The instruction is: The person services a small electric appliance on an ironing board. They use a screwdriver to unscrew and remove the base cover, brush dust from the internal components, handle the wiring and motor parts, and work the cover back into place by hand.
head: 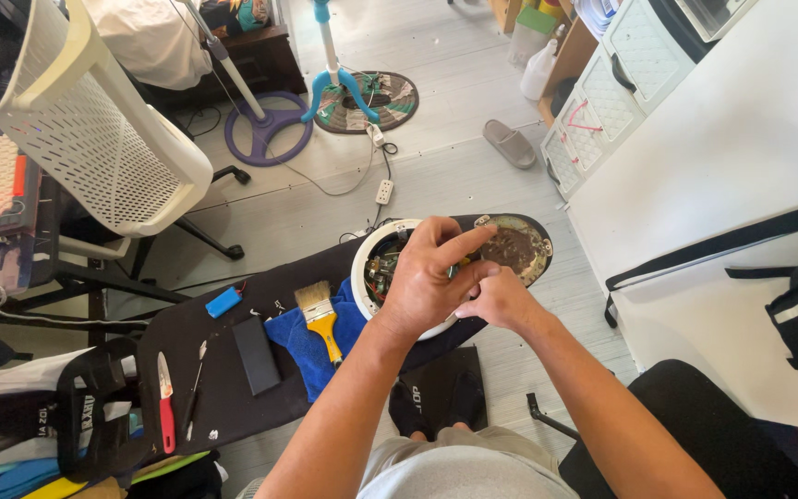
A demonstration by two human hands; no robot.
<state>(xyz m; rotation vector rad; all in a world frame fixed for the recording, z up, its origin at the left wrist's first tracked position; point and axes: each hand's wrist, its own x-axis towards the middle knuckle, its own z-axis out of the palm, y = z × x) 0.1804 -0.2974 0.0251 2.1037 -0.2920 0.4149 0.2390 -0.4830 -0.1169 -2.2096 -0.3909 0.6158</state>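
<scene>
Both hands meet over a round white plastic housing [373, 277] with exposed circuitry on the black tabletop [223, 388], the left hand [425, 277] gripping its rim, the right hand [501, 298] pinching something too small to tell, right of a yellow-handled paintbrush [319, 317].

The black tabletop [233, 397] is crowded on its left part. A red-handled knife [165, 403], a thin metal tool [196, 379], a flat black box [256, 355] and a small blue box [223, 301] lie there, with thin bare strips between them. A yellow brush [319, 319] on a blue cloth [299, 344] blocks the middle. The round white device [371, 268] and a brown round plate [514, 248] fill the right end. A white chair [94, 129] stands close behind the tabletop's left side.
</scene>
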